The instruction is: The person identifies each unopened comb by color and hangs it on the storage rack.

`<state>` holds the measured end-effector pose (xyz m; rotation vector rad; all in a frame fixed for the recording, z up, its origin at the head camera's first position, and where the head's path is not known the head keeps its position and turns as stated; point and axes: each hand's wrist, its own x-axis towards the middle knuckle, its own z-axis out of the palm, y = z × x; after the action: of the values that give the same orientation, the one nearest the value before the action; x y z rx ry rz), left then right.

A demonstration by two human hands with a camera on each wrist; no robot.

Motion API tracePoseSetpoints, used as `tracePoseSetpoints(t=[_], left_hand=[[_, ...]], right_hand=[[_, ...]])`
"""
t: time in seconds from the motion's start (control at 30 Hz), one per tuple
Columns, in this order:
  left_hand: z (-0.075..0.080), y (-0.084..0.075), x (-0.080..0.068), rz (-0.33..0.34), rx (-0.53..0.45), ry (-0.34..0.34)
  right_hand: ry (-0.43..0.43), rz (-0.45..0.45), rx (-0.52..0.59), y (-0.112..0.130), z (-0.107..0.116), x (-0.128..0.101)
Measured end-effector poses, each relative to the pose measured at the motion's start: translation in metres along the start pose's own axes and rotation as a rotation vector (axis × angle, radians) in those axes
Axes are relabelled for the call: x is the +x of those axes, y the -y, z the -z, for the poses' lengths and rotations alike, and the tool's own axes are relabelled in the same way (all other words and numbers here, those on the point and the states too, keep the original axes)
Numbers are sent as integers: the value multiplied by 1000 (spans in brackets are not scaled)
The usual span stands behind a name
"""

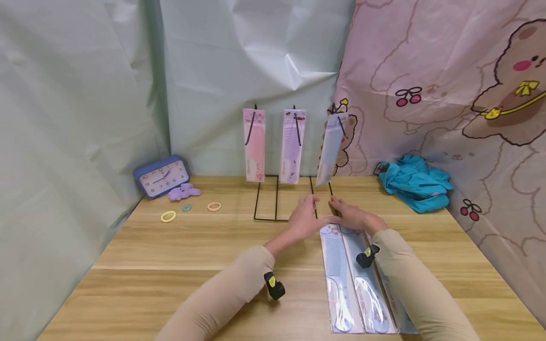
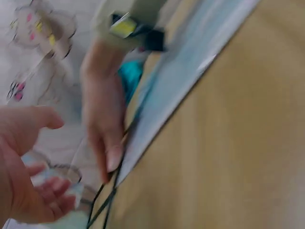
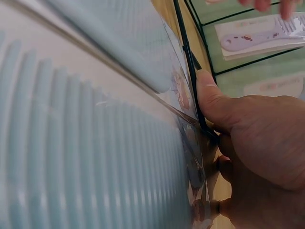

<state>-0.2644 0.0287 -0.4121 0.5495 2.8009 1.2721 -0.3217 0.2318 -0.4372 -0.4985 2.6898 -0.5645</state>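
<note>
Black wire forms the display rack [image 1: 277, 199] standing toward the desk's [image 1: 170, 265] far edge in the head view, with three packaged combs hung from its hooks: a pink one [image 1: 254, 144], a lilac one [image 1: 292, 146] and a white one [image 1: 331, 148] that tilts off to the right, probably because its post is being handled. Both hands meet at the foot of that right-hand post. The left hand [image 1: 304, 219] reaches in with fingers fairly straight, steadying the wire. The right hand [image 1: 351, 215] lies just beside it, over the top ends of the flat pale-blue comb packs [image 1: 356, 279], which lie side by side running back toward the near right edge, likely laid out within easy reach of the rack. A blue clock [image 1: 163, 176] leans at the far left corner with hair rings [image 1: 168, 216] before it; a teal cloth [image 1: 415, 182] sits at the far right.

From the left wrist, blurred, the left hand [image 2: 24, 167] shows an open palm with loose fingers holding nothing, while the right hand [image 2: 102, 124] presses its fingertips down at the wire [image 2: 102, 205] beside the pack's edge [image 2: 190, 81].

From the right wrist, the right hand [image 3: 252, 157] has its thumb laid along the black wire [image 3: 188, 62] and its fingers curled beneath, so its grip pinches the wire together with the top corner of the nearest comb pack [image 3: 86, 157], whose ribbed teeth fill the frame.
</note>
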Motion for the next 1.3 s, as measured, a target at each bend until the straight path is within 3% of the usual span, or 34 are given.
tracePoseSetpoints(t=[0.2,0.5,0.67,0.83,1.0,1.17,1.3], left_hand=[[-32,-3,-26,63,306,185],[-46,-6,-22,66,445,209],[-41,-8,-24,58,555,252],[-14,-9,-33,66,642,332],[17,-1,-47,61,571,357],[36,19,-52,25,305,367],[51,24,-50,-74,88,393]], right_hand=[[-23,6,13,-1,1,-3],[-19,13,6,-4,2,-3],[-23,10,7,-1,4,-3],[-11,-15,34,1,7,-4],[-16,0,30,-1,11,-5],[-12,12,37,-6,12,-6],[-5,8,34,-9,10,-6]])
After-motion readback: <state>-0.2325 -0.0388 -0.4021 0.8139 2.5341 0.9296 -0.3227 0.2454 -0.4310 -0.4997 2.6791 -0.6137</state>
